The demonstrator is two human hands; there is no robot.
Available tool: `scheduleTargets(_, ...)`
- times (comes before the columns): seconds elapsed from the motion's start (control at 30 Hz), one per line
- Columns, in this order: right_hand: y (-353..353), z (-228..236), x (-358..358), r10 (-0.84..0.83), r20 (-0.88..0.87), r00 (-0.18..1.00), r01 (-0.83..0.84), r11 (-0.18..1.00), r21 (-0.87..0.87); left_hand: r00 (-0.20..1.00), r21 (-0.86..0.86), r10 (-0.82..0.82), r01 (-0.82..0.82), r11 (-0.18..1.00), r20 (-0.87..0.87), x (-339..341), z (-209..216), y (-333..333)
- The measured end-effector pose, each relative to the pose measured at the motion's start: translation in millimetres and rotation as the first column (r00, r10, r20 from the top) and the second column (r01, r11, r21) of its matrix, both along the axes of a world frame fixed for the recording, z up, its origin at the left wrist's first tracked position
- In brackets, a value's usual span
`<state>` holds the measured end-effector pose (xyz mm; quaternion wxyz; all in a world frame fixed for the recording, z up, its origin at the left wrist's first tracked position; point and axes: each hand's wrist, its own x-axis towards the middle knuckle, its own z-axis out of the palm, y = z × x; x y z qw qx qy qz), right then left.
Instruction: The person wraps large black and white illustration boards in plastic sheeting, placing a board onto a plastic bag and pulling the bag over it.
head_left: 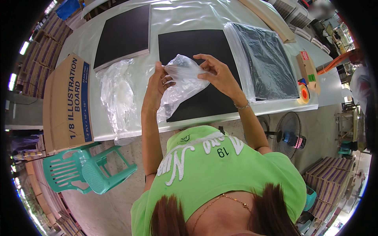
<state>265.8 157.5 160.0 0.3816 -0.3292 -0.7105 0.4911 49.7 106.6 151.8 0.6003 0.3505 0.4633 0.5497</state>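
Note:
Between my two hands a clear plastic bag (180, 76) is stretched by its edge. My left hand (158, 83) pinches one side of it, thumb up. On the other side my right hand (221, 75) grips the film between thumb and fingers, its index finger raised. The bag hangs loosely over a black board (208, 100) lying flat on the table. To the left lies a crumpled pile of clear plastic bags (118, 92). A stack of black boards (123, 33) rests beyond it. On the right, black boards in clear plastic (269, 63) lie flat.
The table has a pale plastic cover (185, 13). A cardboard carton (65, 106) stands at its left edge, above a green plastic chair (88, 169). At the right end are a tape roll (303, 94) and a narrow cardboard box (308, 72). A fan (289, 133) stands on the floor.

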Motion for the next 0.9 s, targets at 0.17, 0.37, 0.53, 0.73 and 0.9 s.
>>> scheduleTargets(0.17,2.0,-2.6,-2.8,-0.023,0.004,1.000,0.023,1.000,0.014,0.985,0.104,0.074,-0.058,0.993,-0.157,-3.3,-17.8,13.0)
scheduleTargets(0.37,7.9,-7.5,3.8,-0.049,0.054,0.997,0.048,0.999,0.014,0.980,-0.049,0.055,-0.047,0.998,0.192,2.0,-9.7,16.0)
scheduleTargets(0.53,11.2,-10.3,8.6,-0.013,0.089,0.996,0.012,1.000,0.022,0.994,0.056,0.087,-0.091,0.994,0.064,12.0,-11.4,19.2)
scheduleTargets(0.73,17.1,-12.0,18.5,0.043,0.164,0.985,-0.041,0.999,-0.018,0.994,0.087,0.091,-0.097,0.991,0.062,18.0,-14.7,20.8)
scheduleTargets(0.9,25.5,7.6,11.3,0.093,0.057,0.994,-0.104,0.964,0.245,0.999,0.090,0.009,-0.014,0.996,0.048,30.0,-7.9,19.6)
